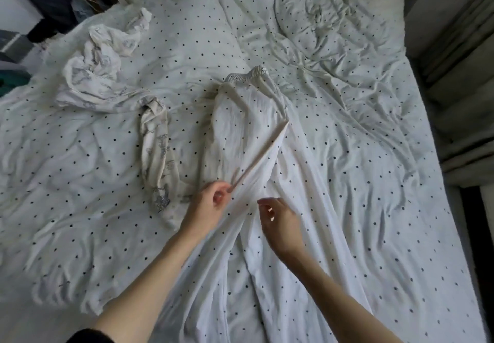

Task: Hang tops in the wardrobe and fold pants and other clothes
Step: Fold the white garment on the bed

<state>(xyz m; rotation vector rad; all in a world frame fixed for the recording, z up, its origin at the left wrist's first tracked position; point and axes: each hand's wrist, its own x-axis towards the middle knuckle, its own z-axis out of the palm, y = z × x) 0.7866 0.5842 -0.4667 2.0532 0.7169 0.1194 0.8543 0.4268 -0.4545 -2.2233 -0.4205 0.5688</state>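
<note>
Across the whole view, the bed carries a rumpled white cover with small dark dots, and it holds every garment shown. No container stands on it; the bed alone bears the clothes.

In the middle of the bed lie the dotted pants, white with the same dark dots as the cover, so their edges are hard to trace. Their elastic waistband points away from you toward the head of the bed, and the legs run down toward you, which sets the long axis roughly along the length of the bed. A raised fold of cloth runs as a taut ridge from the right side of the pants down to your left hand.

To the left of the pants, and not touching them so far as can be seen, lies a crumpled printed garment, pale with a grey pattern, one sleeve or leg trailing toward you.

Your left hand pinches the lower end of that ridge between thumb and curled fingers. Your right hand hovers just beside it over the pants, its fingers loosely curved and holding nothing visible.
</note>
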